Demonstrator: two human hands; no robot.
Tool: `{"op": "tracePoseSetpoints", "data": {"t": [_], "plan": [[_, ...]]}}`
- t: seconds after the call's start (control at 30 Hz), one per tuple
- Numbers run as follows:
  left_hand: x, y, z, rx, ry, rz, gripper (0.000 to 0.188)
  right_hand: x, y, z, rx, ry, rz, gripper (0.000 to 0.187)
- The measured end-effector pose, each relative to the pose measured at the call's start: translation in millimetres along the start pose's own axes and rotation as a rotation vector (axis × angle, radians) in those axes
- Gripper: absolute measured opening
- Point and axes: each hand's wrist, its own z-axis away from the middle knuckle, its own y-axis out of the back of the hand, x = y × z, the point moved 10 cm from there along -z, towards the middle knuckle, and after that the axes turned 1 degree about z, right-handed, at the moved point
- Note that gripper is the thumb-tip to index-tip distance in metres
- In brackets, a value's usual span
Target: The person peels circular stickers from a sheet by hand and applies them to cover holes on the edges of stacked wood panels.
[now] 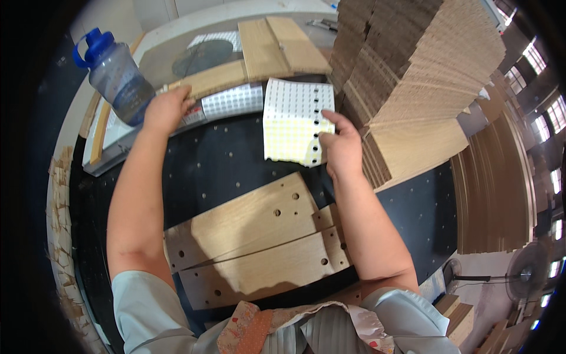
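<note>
Beside the bottle [121, 85], your left hand [167, 110] is curling its fingers at the wood strip [221, 76]; their grip cannot be told. Beyond the boards [247, 221], the sheet [289, 121] is being pinched at its right edge by your right hand [343, 144].

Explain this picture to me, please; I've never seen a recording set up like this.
There is no machine here: a person works with two bare hands. The single picture comes from a wide fisheye camera worn on the head, looking down, so edges bend and the forearms come in from below.

On the black work surface lie pale wooden boards with round holes. The right hand holds a white-and-yellow dotted sheet by its right edge. The left hand is by a wooden strip; whether it grips anything is unclear. A blue-lidded bottle stands at left, tall stacked panels at upper right.
</note>
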Motion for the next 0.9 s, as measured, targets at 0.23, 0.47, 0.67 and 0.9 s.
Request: {"op": "tracePoseSetpoints", "data": {"t": [0.23,0.47,0.67,0.9], "plan": [[2,-4,-8,0.041,-0.044,-0.052,0.036,2,4,2,0.022,-0.039,-0.051,0.046],[2,-3,-3,0.169,-0.145,-0.109,0.028,-4,-3,4,0.006,-0.004,-0.141,0.045],[2,-5,-6,0.125,-0.125,-0.077,0.025,-11,-17,-19,-0.003,0.073,-0.078,0.045],[0,-11,-4,0.167,-0.134,-0.057,0.022,-23,-31,-29,-0.024,0.185,0.1,0.044]]}}
